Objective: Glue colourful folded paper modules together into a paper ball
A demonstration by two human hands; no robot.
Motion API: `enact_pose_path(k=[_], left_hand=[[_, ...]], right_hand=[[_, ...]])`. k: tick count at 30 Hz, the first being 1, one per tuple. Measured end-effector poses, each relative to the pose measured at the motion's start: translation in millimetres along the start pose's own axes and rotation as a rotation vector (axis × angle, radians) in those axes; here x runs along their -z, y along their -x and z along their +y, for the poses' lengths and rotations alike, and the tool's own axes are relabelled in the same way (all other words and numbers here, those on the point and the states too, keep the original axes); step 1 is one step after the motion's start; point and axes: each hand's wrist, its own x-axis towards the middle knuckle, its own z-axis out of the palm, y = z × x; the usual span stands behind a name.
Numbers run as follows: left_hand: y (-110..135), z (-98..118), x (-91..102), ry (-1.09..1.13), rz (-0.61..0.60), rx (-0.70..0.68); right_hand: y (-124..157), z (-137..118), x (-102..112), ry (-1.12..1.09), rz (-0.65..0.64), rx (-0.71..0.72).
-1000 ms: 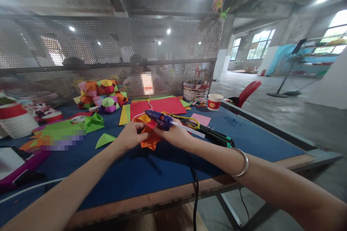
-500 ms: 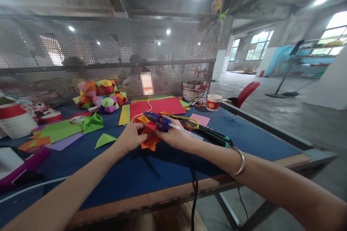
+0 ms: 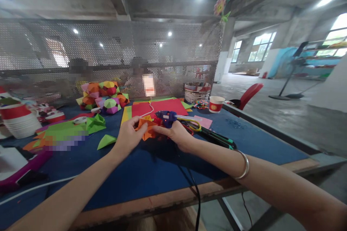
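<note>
My left hand [image 3: 129,135] pinches a folded orange paper piece [image 3: 145,130] just above the blue table mat [image 3: 151,168]. My right hand [image 3: 179,133] is closed around a blue hot glue gun [image 3: 166,117], its nozzle pointing left at the orange paper and a clear glue stick sticking out to the right. The gun's black cord [image 3: 193,187] runs down over the table's front edge. A silver bangle [image 3: 243,166] sits on my right wrist.
Red, green and yellow paper sheets [image 3: 159,107] lie behind my hands, with yellow-handled scissors [image 3: 193,123] and a green-black cutter [image 3: 219,138] to the right. Folded paper balls [image 3: 104,95], a red paper cup [image 3: 216,104], a basket [image 3: 196,91] and stacked cups [image 3: 17,121] stand before a perforated metal screen [image 3: 108,54].
The glue gun has turned more level and its nozzle has moved in to the orange paper. Both hands have shifted slightly up and away from me.
</note>
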Motion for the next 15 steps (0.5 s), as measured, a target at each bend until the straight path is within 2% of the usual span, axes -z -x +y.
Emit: enact_pose_path(k=[4, 8, 11, 15], left_hand=[[4.2, -3.5, -4.0, -0.051, 0.087, -0.113], [8.4, -1.6, -9.6, -0.042, 0.147, -0.187], [10.3, 2.8, -12.8, -0.051, 0.141, -0.213], [10.4, 3.3, -14.2, -0.05, 0.076, -0.203]], right_hand=[[4.1, -3.6, -5.4, -0.099, -0.038, -0.12], [4.8, -6.1, -7.6, -0.138, -0.001, -0.19], [3.1, -4.5, -5.9, -0.142, 0.024, -0.151], [-3.0, 2.5, 0.6, -0.022, 0.064, -0.026]])
